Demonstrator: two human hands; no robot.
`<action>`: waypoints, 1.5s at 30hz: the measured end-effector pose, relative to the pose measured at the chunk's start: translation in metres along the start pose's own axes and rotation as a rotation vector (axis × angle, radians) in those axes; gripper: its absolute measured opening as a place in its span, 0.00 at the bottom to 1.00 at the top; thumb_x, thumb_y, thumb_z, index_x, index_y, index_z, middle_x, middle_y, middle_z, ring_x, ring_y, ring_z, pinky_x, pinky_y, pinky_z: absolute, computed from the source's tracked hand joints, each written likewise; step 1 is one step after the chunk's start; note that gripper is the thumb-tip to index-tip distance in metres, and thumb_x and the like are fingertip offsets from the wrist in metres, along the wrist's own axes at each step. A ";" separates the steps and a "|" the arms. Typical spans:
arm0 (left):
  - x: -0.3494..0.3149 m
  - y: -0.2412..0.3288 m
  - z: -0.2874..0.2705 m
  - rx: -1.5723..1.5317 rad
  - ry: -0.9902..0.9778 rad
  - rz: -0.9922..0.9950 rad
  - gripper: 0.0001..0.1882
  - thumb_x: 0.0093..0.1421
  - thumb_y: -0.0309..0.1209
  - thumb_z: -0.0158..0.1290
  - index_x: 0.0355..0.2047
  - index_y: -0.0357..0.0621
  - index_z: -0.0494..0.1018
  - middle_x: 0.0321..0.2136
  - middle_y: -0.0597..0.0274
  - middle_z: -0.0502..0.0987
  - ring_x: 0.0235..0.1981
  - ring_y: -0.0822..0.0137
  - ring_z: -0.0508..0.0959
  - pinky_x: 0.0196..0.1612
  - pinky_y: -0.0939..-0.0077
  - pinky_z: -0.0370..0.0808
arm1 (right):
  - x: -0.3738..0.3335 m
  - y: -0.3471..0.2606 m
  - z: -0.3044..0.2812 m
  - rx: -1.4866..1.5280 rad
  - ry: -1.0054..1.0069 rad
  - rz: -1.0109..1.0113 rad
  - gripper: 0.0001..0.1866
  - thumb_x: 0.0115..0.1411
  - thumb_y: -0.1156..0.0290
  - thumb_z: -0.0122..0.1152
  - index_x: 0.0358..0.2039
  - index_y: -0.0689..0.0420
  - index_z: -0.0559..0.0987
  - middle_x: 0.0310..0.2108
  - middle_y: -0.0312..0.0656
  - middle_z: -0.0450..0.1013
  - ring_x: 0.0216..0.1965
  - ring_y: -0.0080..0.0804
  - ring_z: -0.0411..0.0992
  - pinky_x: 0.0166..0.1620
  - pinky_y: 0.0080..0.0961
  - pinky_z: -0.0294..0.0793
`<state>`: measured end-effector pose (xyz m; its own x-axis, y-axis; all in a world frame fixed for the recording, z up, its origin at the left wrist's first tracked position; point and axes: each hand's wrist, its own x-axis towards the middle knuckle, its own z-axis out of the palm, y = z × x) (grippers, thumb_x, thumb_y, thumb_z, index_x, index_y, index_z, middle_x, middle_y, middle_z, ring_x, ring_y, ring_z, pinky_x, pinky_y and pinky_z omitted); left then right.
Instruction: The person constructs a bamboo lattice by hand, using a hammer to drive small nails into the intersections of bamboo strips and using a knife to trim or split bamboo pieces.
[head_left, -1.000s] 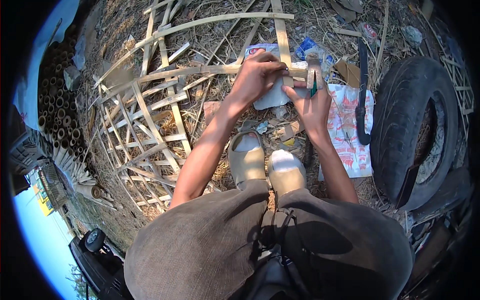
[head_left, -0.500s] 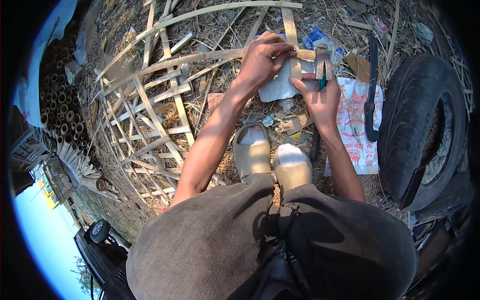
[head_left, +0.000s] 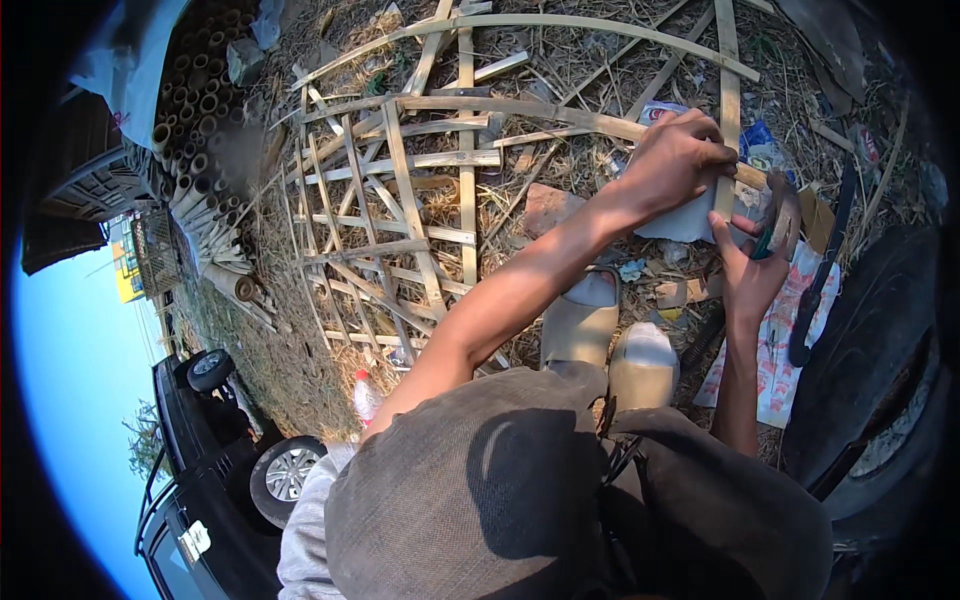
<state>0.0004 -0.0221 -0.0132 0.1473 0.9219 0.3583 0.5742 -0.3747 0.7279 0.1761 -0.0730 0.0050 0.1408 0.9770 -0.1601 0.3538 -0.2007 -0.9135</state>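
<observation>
A lattice of split bamboo strips [head_left: 413, 215] lies on the ground before me. At its right side, a long strip [head_left: 540, 112] crosses an upright strip [head_left: 729, 60]. My left hand [head_left: 680, 165] is closed at this crossing, thumb and fingertips pinched together; whatever is between them is too small to make out. Below it, my right hand [head_left: 752, 278] grips a hammer [head_left: 785, 222] by its green handle, mostly hidden in the palm. Its thumb and a finger also touch the upright strip's lower end. A pale block [head_left: 680, 222] lies under the crossing.
A dark long-bladed knife [head_left: 818, 290] lies on a printed sheet [head_left: 775, 385], beside a tyre [head_left: 850, 340] at right. A reddish brick [head_left: 550, 208] sits near my sandals [head_left: 580, 330]. Bamboo poles [head_left: 205, 100] are stacked far left. A bottle [head_left: 366, 395] and a black vehicle [head_left: 190, 480] are at left.
The view has swung left, shifting the scene rightward and showing more of the vehicle. Both hands stay at the crossing; the hammer head looks more tilted.
</observation>
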 end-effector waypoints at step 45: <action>-0.026 0.016 -0.012 0.123 0.014 -0.079 0.15 0.47 0.23 0.62 0.37 0.52 0.84 0.35 0.66 0.81 0.42 0.62 0.79 0.48 0.65 0.70 | 0.009 0.002 -0.013 0.306 -0.399 0.294 0.13 0.55 0.70 0.77 0.37 0.63 0.83 0.29 0.37 0.81 0.30 0.17 0.73 0.39 0.22 0.74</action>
<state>-0.0043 -0.0531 -0.0038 0.0873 0.9463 0.3112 0.6779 -0.2853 0.6775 0.1903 -0.0655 0.0068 -0.1875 0.8469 -0.4976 0.0606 -0.4956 -0.8664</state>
